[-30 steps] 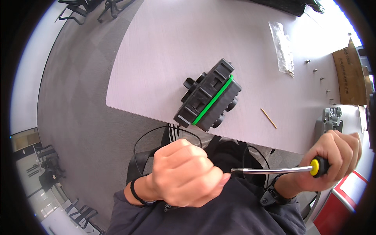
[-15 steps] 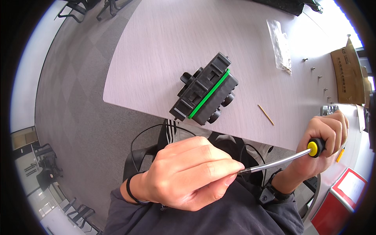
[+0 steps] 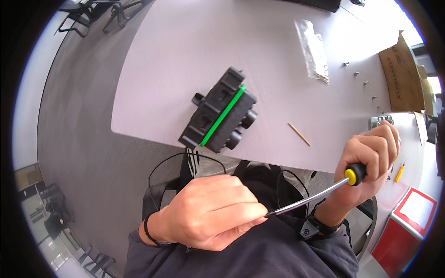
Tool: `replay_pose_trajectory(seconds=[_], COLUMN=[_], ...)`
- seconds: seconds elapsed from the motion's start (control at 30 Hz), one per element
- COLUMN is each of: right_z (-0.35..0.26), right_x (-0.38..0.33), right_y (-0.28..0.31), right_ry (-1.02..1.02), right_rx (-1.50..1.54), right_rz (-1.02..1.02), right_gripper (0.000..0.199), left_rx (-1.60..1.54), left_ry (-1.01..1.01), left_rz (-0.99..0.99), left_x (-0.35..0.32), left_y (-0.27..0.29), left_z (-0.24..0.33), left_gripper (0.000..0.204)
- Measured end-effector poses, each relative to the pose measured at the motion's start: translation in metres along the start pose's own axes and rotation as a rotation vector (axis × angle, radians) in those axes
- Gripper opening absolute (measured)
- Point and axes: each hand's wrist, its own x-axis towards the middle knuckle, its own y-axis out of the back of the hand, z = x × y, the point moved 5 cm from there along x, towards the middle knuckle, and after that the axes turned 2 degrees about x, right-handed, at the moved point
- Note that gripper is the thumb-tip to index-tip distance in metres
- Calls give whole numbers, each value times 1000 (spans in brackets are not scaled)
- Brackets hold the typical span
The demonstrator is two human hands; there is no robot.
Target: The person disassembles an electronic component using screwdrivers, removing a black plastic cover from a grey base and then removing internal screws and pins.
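Bright green is being flashed across the black housing (image 3: 211, 109) left of centre, yellow and black are sported by the silver-shafted screwdriver (image 3: 351, 176) at right, and brown is worn by the upper-right carton (image 3: 399, 88)!

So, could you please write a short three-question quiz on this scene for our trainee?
1. Which hand grips the screwdriver handle?
2. True or false: the thin tan stick lies on the table, apart from the black housing.
3. What colour is the strip running along that housing? a) red b) green c) blue

Key:
1. The right hand.
2. True.
3. b) green.
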Motion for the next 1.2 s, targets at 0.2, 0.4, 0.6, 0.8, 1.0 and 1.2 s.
replay_pose_trajectory(seconds=[0.2, 0.4, 0.6, 0.8, 1.0, 1.2], right_z=[-9, 6, -21, -97, -306, -356], right_x=[-2, -11, -17, -27, -61, -74], right_y=[1, 9, -15, -78, -110, -76], right_ry=[-146, -286, -199, 350, 653, 313], right_rx=[-416, -450, -843, -1888, -3053, -3048], right_rz=[86, 281, 105, -146, 1086, 1236], right_gripper=[44, 48, 39, 49, 50, 50], left_rx=[-55, -441, -846, -1007, -1057, -1057], left_ry=[130, 409, 590, 610, 627, 666], left_rz=[-184, -598, -706, -421, -74, 127], left_x=[-1, -4, -4, -6, 41, 64], left_y=[-26, -61, -72, -91, -97, -94], left_z=[-13, -27, -23, -27, -28, -43], left_gripper=[19, 27, 32, 31, 31, 29])
